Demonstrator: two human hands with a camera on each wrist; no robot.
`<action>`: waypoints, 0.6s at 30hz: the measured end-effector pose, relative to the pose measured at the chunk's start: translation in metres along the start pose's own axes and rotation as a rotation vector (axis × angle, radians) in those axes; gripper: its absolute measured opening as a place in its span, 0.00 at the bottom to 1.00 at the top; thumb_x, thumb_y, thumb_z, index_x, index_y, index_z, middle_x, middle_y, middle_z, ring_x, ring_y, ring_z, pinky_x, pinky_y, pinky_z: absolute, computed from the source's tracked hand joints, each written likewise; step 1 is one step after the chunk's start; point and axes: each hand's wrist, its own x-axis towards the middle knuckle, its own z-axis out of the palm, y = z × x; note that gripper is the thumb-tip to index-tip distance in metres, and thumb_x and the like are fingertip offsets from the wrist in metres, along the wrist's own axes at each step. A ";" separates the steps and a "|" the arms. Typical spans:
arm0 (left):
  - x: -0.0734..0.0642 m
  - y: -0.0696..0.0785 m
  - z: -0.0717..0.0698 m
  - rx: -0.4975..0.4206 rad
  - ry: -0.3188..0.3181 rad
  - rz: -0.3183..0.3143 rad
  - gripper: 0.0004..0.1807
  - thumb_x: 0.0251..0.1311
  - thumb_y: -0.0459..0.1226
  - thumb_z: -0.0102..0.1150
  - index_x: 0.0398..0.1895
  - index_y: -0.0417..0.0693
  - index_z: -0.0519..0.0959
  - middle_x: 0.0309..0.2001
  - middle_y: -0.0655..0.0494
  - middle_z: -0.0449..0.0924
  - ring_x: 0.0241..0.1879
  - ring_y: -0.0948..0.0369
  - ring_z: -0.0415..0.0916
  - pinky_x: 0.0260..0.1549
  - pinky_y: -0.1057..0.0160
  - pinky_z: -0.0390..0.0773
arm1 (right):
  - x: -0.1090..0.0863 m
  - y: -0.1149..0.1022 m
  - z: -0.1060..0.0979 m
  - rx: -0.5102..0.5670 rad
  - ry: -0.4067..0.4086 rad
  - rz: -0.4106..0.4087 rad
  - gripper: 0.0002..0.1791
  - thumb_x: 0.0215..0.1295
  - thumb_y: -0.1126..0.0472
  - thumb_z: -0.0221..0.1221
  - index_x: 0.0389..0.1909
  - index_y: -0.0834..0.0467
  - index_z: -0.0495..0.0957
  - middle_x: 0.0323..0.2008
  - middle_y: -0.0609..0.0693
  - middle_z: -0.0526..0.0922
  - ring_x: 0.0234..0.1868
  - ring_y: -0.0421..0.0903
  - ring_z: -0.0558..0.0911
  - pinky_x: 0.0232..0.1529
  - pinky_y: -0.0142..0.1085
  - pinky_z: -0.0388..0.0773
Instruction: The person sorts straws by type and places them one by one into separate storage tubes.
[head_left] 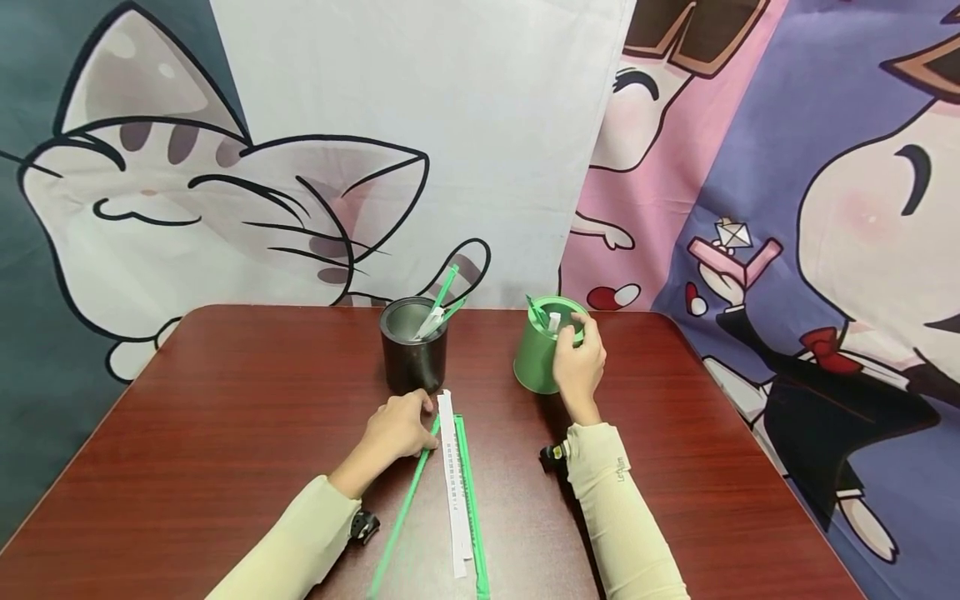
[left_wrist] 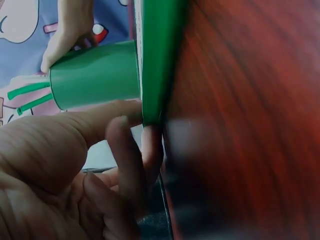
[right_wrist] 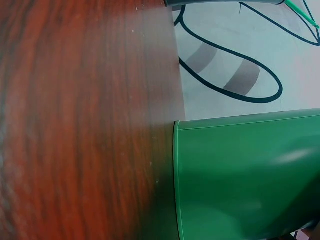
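The left hand (head_left: 397, 427) pinches a green strip (head_left: 409, 500) near its far end; dragging sideways might skew the white printed strip (head_left: 453, 492) just right of its fingers. Lifting carelessly could knock the black pen cup (head_left: 415, 360) just beyond them. The right hand (head_left: 580, 358) grips the green pen cup (head_left: 536, 358) by its rim, so tugging may tip it.

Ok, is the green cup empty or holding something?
Not empty: the green cup has green sticks poking out of it in the left wrist view.

The left strip (head_left: 406, 508) and right cup (head_left: 537, 358) are green, the left cup (head_left: 412, 358) black.
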 end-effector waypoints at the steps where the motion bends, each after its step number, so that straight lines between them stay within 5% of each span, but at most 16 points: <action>1: 0.000 -0.001 0.000 0.003 -0.005 -0.005 0.25 0.33 0.44 0.76 0.37 0.56 0.74 0.25 0.58 0.78 0.30 0.52 0.74 0.27 0.54 0.70 | 0.000 0.000 0.000 0.000 -0.001 0.000 0.15 0.61 0.52 0.48 0.46 0.41 0.76 0.44 0.43 0.80 0.33 0.49 0.76 0.26 0.47 0.68; 4: 0.000 -0.002 -0.002 0.003 -0.015 -0.016 0.20 0.35 0.45 0.74 0.33 0.58 0.76 0.34 0.55 0.77 0.33 0.51 0.74 0.27 0.54 0.70 | 0.000 0.001 0.000 0.005 -0.003 -0.002 0.15 0.61 0.52 0.48 0.47 0.42 0.76 0.45 0.42 0.80 0.32 0.49 0.76 0.26 0.48 0.68; 18: -0.006 0.006 -0.018 -0.029 0.006 0.037 0.13 0.40 0.46 0.68 0.33 0.66 0.78 0.34 0.59 0.79 0.29 0.55 0.72 0.22 0.58 0.67 | 0.000 0.000 0.000 0.010 -0.003 -0.006 0.15 0.61 0.51 0.48 0.47 0.42 0.77 0.45 0.42 0.80 0.31 0.49 0.75 0.26 0.47 0.67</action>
